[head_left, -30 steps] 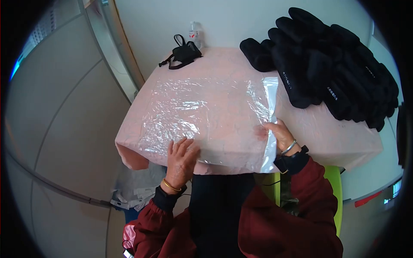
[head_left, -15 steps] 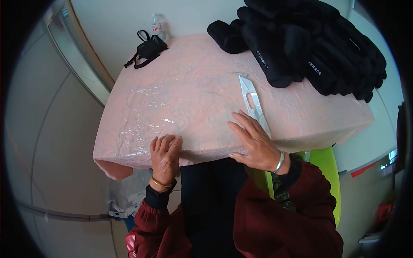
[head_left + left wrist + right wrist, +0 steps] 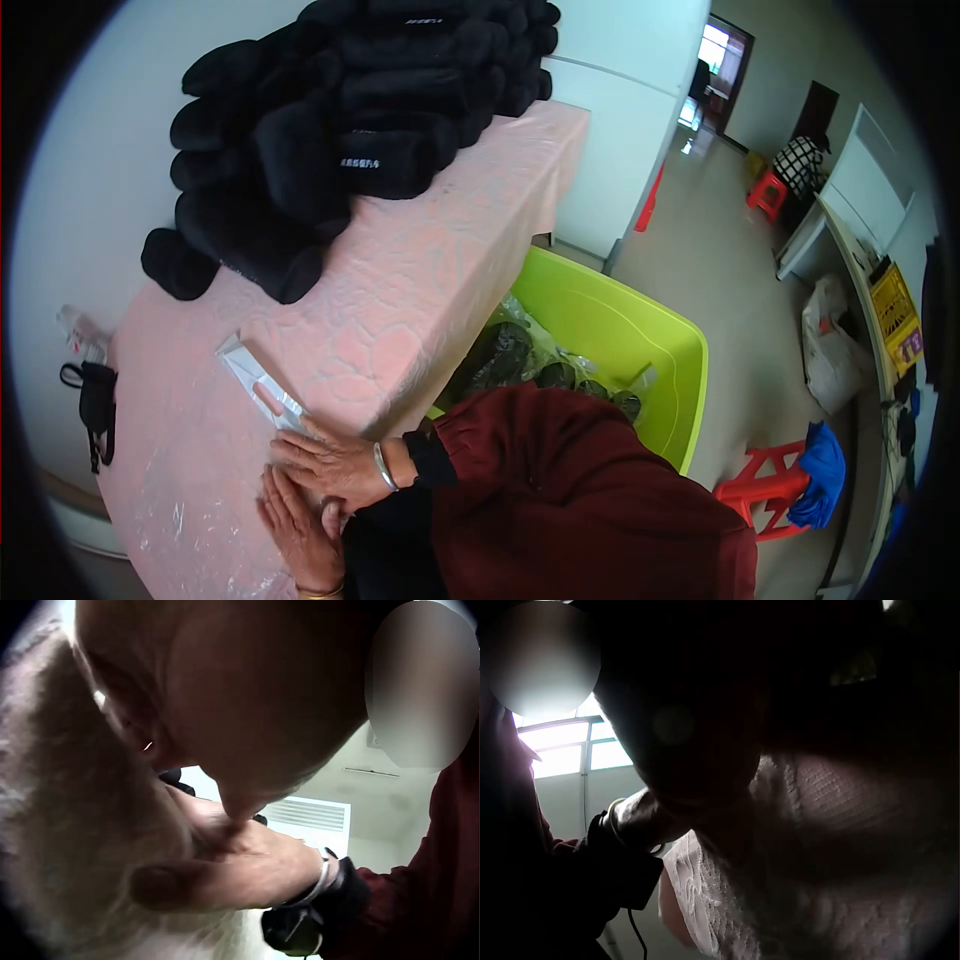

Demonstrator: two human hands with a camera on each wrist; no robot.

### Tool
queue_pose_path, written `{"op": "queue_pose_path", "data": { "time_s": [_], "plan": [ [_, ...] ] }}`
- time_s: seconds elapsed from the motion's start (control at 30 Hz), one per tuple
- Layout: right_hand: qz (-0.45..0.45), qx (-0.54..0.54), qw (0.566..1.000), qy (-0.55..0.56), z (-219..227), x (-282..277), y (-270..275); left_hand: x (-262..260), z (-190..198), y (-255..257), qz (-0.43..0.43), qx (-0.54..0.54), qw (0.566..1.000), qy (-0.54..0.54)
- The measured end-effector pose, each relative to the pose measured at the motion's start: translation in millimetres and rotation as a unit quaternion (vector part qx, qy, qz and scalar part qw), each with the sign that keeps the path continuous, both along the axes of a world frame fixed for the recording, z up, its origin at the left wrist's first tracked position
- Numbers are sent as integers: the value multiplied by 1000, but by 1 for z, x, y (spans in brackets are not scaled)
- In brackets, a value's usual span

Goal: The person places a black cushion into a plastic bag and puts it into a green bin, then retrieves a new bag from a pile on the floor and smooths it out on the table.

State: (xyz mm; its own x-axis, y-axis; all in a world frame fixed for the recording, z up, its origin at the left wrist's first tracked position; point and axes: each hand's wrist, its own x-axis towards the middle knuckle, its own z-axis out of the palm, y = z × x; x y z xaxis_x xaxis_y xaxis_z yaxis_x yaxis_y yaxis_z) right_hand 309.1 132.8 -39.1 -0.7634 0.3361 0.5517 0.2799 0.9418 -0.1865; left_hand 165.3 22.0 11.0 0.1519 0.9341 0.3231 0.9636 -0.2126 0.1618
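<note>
A clear plastic bag (image 3: 180, 515) lies flat on the pink cloth-covered table (image 3: 350, 360), its white top strip (image 3: 250, 375) with a handle slot pointing away from me. My right hand (image 3: 340, 468), a silver bangle at its wrist, rests with straight fingers at the near end of that strip. Just below it, my left hand (image 3: 300, 535) lies with extended fingers by the table's near edge, the two hands close together. In the left wrist view the right hand (image 3: 247, 862) appears beside the left one. The right wrist view is mostly dark.
Black plush cylindrical cushions (image 3: 390, 160) are piled at the table's back. A lime-green bin (image 3: 620, 310) holding dark bagged items stands at the table's right. A black pouch (image 3: 95, 405) and bottle (image 3: 82, 330) sit left. Further right are a red stool (image 3: 765, 490) and a seated person (image 3: 798, 160).
The head view has swung right, bringing the bin and room into sight. My right hand left the strip's edge, swept left over the bag and now lies beside my left hand.
</note>
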Motion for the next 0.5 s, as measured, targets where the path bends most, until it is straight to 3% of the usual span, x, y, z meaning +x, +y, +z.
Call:
{"op": "queue_pose_path", "data": {
  "time_s": [0.13, 0.23, 0.27, 0.33, 0.5],
  "plan": [
    [17, 4, 1000, -18, 2, 14, 2, -42, 2, -20, 5, -5, 994, 105],
    [-52, 51, 996, -52, -7, 7, 1, -80, 19, -47, 33, 106, 976, 188],
    [-46, 29, 997, -63, 4, 11, -3, -101, 18, -55, 57, 97, 974, 199],
    [-25, 3, 997, -71, 20, 26, -1, -152, 4, -83, 110, -33, 990, 85],
    [-19, -25, 995, -96, 43, 35, 0, -206, -11, -127, 214, -10, 973, 92]
  ]
}}
